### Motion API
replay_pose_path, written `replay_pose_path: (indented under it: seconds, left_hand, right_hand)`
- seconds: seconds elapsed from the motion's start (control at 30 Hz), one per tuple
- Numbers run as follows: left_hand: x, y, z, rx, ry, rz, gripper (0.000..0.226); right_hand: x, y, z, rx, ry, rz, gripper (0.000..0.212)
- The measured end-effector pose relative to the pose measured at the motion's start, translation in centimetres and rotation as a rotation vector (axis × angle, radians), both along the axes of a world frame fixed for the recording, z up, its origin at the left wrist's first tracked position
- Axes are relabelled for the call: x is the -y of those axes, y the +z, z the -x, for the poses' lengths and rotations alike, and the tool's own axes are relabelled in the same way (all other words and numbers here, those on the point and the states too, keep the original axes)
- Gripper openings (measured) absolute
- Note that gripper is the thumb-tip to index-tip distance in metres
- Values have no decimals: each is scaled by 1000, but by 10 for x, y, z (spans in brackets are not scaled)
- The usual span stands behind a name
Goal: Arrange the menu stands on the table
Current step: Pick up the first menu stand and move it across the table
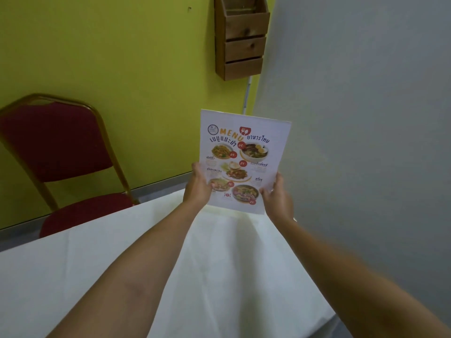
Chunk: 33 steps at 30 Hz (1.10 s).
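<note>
Over the white table (122, 264), the left hand (197, 184) and right hand (278, 198) each grip a side of the upright menu (244, 159).

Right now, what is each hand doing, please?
Left hand: closed on the left edge of the menu stand.
Right hand: closed on its right edge.
</note>
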<state>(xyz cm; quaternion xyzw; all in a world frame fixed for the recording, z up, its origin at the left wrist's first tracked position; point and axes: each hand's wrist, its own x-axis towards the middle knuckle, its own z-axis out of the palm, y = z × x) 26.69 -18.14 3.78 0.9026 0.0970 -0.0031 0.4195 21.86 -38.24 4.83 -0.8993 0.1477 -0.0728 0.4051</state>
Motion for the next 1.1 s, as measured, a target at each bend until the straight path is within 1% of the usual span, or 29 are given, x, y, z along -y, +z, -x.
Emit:
replay_pose_path:
  seconds: [0.13,0.33,0.57,0.7,0.77,0.9,1.1]
  left_hand:
    - [10,-7,-22,-8,2,-11,53]
    - [21,-15,-39,-22,11,4,50]
    - [14,-15,-52,-33,-34,-17,57]
    - [7,-15,-52,-19,-48,8,62]
    - [1,-14,-50,-13,-43,14,64]
    - [-7,-20,-40,-2,-46,-6,59]
    - [4,-24,-26,7,-38,-53,56]
  right_hand:
    - [10,-6,-17,-5,-13,-10,50]
    - [17,-17,-30,-6,-25,21,51]
    - [17,-19,-39,-19,-23,43,50]
    - [12,-15,-37,-13,-1,36,55]
    - [8,-16,-35,-5,13,10,55]
    - [3,-22,-23,-20,28,-46,52]
    - [13,-27,-18,-38,6,14,50]
